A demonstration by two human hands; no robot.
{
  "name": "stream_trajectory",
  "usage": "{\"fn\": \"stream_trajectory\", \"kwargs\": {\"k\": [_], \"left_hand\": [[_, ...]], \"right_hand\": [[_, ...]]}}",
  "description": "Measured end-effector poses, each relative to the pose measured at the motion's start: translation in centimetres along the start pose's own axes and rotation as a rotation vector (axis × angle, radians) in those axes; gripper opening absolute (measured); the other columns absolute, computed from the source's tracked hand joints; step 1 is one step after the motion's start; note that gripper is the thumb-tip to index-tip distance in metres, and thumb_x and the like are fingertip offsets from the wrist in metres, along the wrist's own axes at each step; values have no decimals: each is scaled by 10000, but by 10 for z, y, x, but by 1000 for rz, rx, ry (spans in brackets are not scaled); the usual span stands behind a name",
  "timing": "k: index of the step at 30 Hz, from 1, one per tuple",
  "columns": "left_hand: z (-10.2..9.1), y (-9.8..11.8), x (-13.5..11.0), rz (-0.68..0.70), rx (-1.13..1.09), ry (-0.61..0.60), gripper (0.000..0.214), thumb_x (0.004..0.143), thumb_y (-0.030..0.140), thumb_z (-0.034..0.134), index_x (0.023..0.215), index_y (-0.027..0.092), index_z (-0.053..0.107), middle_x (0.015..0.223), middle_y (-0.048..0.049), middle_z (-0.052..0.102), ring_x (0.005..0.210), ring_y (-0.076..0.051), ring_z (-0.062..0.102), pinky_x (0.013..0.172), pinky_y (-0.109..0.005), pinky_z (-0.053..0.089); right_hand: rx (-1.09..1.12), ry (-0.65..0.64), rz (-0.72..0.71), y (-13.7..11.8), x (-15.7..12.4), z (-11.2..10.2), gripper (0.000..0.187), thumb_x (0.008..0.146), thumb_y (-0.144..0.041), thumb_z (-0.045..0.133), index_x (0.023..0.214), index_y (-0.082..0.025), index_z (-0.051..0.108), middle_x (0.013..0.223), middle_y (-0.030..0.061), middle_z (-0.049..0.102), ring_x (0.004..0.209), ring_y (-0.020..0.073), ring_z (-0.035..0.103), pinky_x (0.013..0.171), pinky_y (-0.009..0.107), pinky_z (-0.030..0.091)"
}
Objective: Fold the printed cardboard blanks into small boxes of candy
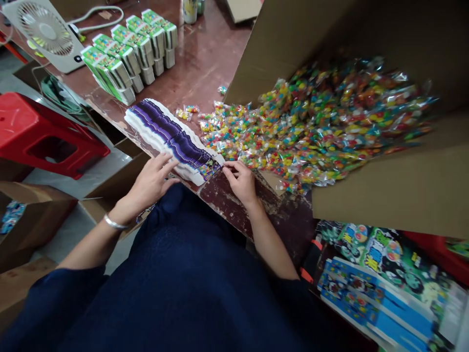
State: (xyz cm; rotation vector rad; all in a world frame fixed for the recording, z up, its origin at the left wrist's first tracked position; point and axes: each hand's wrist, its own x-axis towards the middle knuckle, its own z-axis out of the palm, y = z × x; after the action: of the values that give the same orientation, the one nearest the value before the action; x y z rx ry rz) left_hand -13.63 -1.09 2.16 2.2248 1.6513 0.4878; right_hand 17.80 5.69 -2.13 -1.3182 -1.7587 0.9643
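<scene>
A long fanned stack of flat purple-and-white cards [166, 134] lies along the near edge of the reddish table [205, 58]. My left hand [152, 181], a bangle on its wrist, rests at the stack's near end with fingers spread on the cards. My right hand [240, 178] has its fingertips pinched at the stack's near corner, where the print is colourful. Just beyond it spreads a heap of small clear candy packets [311, 122] spilling from a tipped cardboard box [384, 181].
Rows of folded green-and-white boxes [126, 54] stand at the far left of the table, beside a small white fan [46, 32]. A red stool [40, 134] and brown cartons [32, 215] sit on the floor at left. Printed blue and green boxes [377, 283] lie at lower right.
</scene>
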Motion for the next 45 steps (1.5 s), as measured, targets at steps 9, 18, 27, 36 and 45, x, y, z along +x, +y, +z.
{"fn": "stream_trajectory", "kwargs": {"k": [9, 18, 27, 36, 45], "left_hand": [[86, 15, 78, 32, 23, 17, 981, 953, 816, 463, 1641, 118, 413, 1753, -248, 278, 1658, -470, 139, 1296, -712, -70], [83, 26, 68, -47, -11, 75, 1011, 948, 813, 470, 1673, 119, 345, 1761, -251, 244, 1659, -470, 135, 1291, -736, -66], [112, 62, 50, 109, -28, -42, 857, 996, 706, 508, 1669, 193, 380, 1765, -201, 277, 1660, -435, 176, 1312, -721, -26], [78, 81, 53, 102, -294, 87, 652, 990, 643, 592, 1427, 159, 607, 1639, -236, 491, 1591, -424, 357, 1308, -685, 186], [29, 90, 70, -51, -1464, -578, 437, 777, 553, 896, 918, 197, 685, 874, -53, 758, 791, -181, 735, 751, -315, 607]], "right_hand": [[-106, 96, 52, 17, -8, -14, 274, 970, -415, 624, 1056, -206, 778, 1071, 94, 775, 896, 221, 734, 802, 357, 613], [-232, 70, 85, 34, -28, -25, 345, 973, -430, 607, 1168, -193, 765, 1133, 132, 736, 882, 227, 716, 799, 379, 607], [-391, 47, 147, 24, -32, -20, 330, 971, -397, 613, 1162, -201, 798, 1040, 115, 703, 717, 198, 652, 794, 385, 565], [243, 169, 178, -13, -34, -39, 297, 932, -521, 699, 918, -226, 684, 633, -34, 656, 530, 134, 614, 523, 258, 533], [269, 135, 25, -64, -34, -46, 258, 965, -506, 701, 931, -250, 701, 795, 2, 726, 626, 145, 682, 609, 298, 630]]}}
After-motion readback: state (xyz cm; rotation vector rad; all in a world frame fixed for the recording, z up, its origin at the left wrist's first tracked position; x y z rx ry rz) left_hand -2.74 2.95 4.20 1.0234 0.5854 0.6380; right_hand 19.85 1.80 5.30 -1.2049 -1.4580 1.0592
